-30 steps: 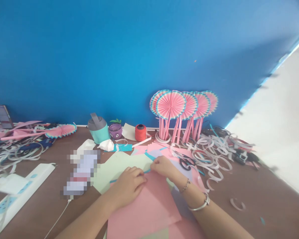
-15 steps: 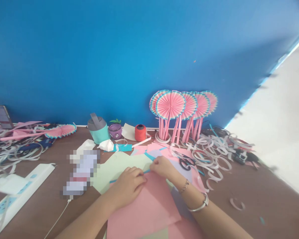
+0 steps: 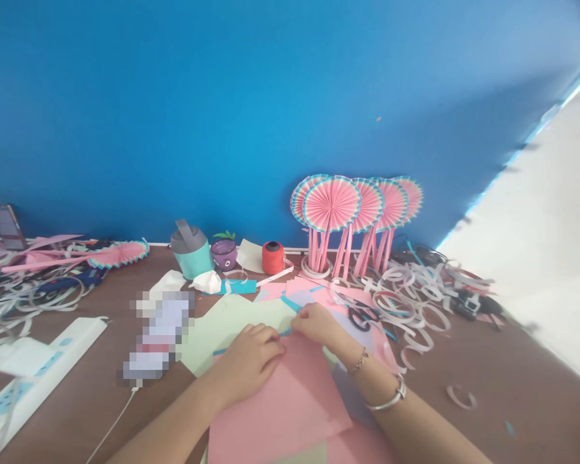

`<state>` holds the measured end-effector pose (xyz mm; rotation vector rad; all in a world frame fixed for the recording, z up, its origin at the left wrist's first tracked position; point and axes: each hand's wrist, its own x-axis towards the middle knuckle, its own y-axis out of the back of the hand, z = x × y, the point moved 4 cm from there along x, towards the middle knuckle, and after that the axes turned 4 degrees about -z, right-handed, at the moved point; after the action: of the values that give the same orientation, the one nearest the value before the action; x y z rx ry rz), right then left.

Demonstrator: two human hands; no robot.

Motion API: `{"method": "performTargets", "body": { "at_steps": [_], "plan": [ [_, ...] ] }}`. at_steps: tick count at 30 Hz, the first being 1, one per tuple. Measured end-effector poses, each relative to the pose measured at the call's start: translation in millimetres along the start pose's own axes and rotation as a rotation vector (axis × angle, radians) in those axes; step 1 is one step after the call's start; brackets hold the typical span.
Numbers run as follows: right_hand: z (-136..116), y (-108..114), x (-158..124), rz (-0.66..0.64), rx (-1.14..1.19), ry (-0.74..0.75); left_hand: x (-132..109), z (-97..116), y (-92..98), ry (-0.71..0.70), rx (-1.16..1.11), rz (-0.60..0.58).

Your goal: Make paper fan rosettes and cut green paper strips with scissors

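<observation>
A sheet of pink paper lies before me, a narrow blue strip running along its far edge. My left hand rests on the sheet near that edge, fingers bent and pressed together against the paper. At the sheet's far right corner, my right hand is closed in a pinch on the blue-edged paper; its fingertips are partly hidden. Beneath are more sheets, including a pale green paper to the left and a lilac paper to the right. Black-handled scissors lie beyond my right hand.
Pink pleated paper fans stand against the blue wall. Curled white paper strips clutter the right side. Along the back are a teal cup, a purple bowl and a red spool. A power strip lies left.
</observation>
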<state>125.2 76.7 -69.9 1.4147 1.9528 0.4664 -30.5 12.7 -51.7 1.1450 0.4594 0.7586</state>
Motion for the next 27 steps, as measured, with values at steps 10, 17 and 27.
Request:
{"method": "performTargets", "body": {
  "at_steps": [10,17,27],
  "plan": [
    [-4.4,1.6,-3.3,0.005,-0.021,-0.018,-0.2,-1.4,-1.2,0.0,0.003,0.004],
    [-4.7,1.8,-3.4,0.026,-0.041,-0.015,-0.3,-0.8,-1.0,0.0,0.0,0.004],
    [-5.7,2.6,-4.1,0.016,-0.019,-0.017,-0.5,0.4,0.6,-0.007,0.003,0.007]
  ]
}}
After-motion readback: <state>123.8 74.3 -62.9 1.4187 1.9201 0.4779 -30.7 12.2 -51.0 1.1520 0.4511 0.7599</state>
